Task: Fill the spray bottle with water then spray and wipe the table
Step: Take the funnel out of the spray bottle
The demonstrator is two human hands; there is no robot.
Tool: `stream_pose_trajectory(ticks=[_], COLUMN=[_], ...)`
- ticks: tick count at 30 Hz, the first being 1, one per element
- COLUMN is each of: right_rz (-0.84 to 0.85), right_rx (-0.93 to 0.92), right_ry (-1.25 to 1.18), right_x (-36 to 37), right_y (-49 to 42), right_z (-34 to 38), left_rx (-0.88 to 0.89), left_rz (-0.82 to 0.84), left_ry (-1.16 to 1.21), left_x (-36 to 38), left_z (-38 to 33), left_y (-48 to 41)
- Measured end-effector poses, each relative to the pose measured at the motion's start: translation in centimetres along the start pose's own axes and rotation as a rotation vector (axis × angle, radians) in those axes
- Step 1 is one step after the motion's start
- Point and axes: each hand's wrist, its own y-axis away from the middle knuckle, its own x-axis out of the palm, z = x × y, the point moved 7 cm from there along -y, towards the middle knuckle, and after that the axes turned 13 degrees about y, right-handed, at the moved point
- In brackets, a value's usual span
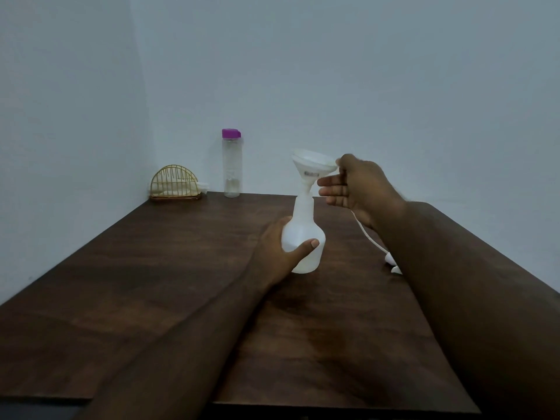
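A white translucent spray bottle (304, 234), its spray head off, stands on the dark wooden table (169, 268) near the middle. My left hand (280, 248) grips its body from the left, thumb across the front. A white funnel (313, 165) sits tilted with its spout in the bottle's neck. My right hand (354, 184) pinches the funnel's right rim with thumb and forefinger, the other fingers stretched out. The white spray head with its tube (374, 241) lies on the table behind my right forearm, partly hidden.
A clear water bottle with a purple cap (231, 165) stands at the table's far edge by the wall. Left of it, in the corner, a gold wire napkin holder (175, 184) holds a pale cloth. The table's front edge runs below my forearms.
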Motion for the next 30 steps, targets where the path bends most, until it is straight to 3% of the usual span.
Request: stream_pose_trajectory(ticks=[2, 23, 30], right_rz=[0.021, 0.081, 0.057], right_rx=[-0.042, -0.085, -0.09], right_ry=[0.121, 0.0, 0.122], right_x=[0.3, 0.8, 0.6], right_y=[0.0, -1.0, -0.9], right_z=[0.0, -1.7, -1.7], left_rx=[0.01, 0.042, 0.037], left_rz=[-0.006, -0.048, -0.049], left_ry=[0.005, -0.025, -0.022], left_x=[-0.1, -0.5, -0.4], left_z=[0.1, 0.8, 1.2], left_y=[0.0, -0.5, -0.7])
